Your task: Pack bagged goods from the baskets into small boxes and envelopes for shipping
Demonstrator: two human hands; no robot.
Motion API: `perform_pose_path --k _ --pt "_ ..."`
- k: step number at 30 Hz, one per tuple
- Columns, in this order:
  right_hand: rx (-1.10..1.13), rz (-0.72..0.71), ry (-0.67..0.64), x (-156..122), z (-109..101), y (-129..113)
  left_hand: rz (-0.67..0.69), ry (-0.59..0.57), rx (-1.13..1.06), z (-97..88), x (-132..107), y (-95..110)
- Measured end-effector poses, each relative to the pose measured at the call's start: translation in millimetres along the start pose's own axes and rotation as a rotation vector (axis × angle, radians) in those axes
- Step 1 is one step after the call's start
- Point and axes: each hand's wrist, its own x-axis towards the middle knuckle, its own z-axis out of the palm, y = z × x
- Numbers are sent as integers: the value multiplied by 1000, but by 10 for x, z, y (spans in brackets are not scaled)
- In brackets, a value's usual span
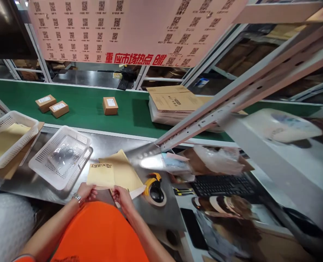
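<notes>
Both my hands are at the near edge of a steel worktable (114, 145), holding a yellow padded envelope (101, 175) printed with dark lettering. My left hand (87, 191), with a wristwatch, grips its lower left edge with fingers curled. My right hand (122, 196) pinches the lower right edge. A second yellow envelope (127, 174) lies under and to the right of it. My orange shirt fills the bottom of the view.
Two white perforated baskets (76, 145) (12, 120) sit to the left. A tape dispenser (154, 189), keyboard (222, 185) and phone (194, 227) lie to the right. Behind runs a green conveyor (82, 105) with three small cartons (110, 105) and flat cardboard (174, 100). A slanted metal frame (232, 102) crosses overhead.
</notes>
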Motion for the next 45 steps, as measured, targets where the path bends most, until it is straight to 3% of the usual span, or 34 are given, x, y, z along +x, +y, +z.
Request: perform_pose_path --k 3,6,9,11,14,16,18,20,22,25,32,38,41,45 --pt "55 -23 -19 -99 -28 -159 118 59 1 -64 -110 16" --pt "115 -10 -25 -164 -73 -310 371 65 17 -138 -197 22" --pt "145 13 -45 -181 -196 -384 623 63 168 -184 -233 75" --pt "39 7 -61 -180 -346 -395 731 99 274 -183 -228 139" --pt "-309 -56 -23 -198 -618 -430 845 130 330 -118 -197 229" --pt "-522 -227 103 -242 -740 -496 902 121 343 -28 -179 267" --pt "-669 -511 201 -311 -746 -580 970 74 370 99 -173 296" --pt "-790 -786 148 -380 -634 -651 1060 1 409 249 -175 326" --pt "-839 -921 -37 -418 -465 -688 1139 -70 446 390 -176 366" --pt "-805 -1006 -176 -384 -279 -682 1158 -82 476 519 -151 428" --pt "-746 -956 -208 -252 -288 -644 1135 -74 544 518 -76 407" --pt "-879 -1010 -102 -277 -284 -649 1206 -40 533 550 -137 387" --pt "-950 -1043 -46 -263 -501 -611 1238 40 432 505 -190 486" --pt "-1007 -993 23 -248 -1049 -496 1251 114 329 430 -277 698"
